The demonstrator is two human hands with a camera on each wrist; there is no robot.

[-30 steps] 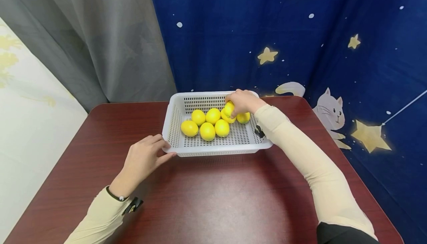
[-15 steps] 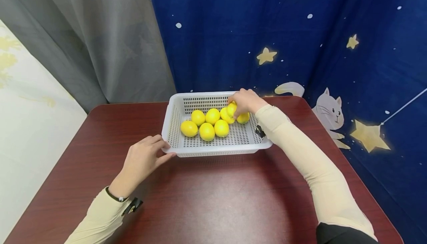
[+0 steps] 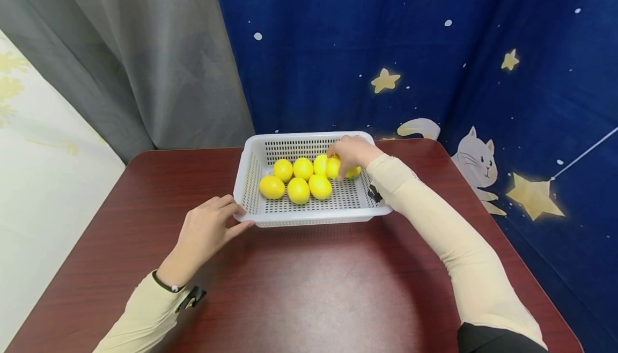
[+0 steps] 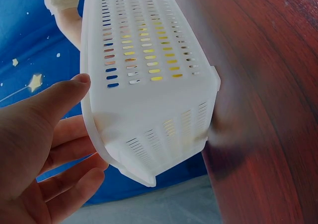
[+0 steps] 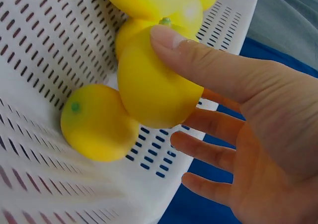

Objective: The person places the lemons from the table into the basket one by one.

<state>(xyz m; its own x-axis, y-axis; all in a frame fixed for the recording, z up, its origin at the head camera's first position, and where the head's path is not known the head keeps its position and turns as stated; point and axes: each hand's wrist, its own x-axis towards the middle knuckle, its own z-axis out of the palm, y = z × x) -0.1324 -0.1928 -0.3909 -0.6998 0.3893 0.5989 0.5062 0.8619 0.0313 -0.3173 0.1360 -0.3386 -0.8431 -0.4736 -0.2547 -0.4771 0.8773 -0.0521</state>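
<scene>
A white slotted plastic basket (image 3: 314, 217) holds several yellow lemons (image 3: 299, 191), most of them in two rows. My right hand (image 3: 356, 151) reaches over its right end and pinches one lemon (image 3: 332, 167) between thumb and fingers. In the right wrist view the thumb presses this lemon (image 5: 151, 87) near its green tip. It lies against other lemons, and a single lemon (image 5: 97, 122) sits beside it. My left hand (image 3: 205, 232) holds the basket's near left corner. Up close in the left wrist view, the thumb and fingers touch the basket's rim (image 4: 88, 105) on either side of the corner.
The basket stands near the back edge of a dark red wooden table (image 3: 309, 288). Behind the table hang a grey curtain (image 3: 183, 63) and a blue curtain (image 3: 328, 47) with stars and a cat.
My right hand has lowered its lemon into the basket, at the back row's right end. The neighbouring lemons have shifted slightly left. My left hand has stayed at the corner.
</scene>
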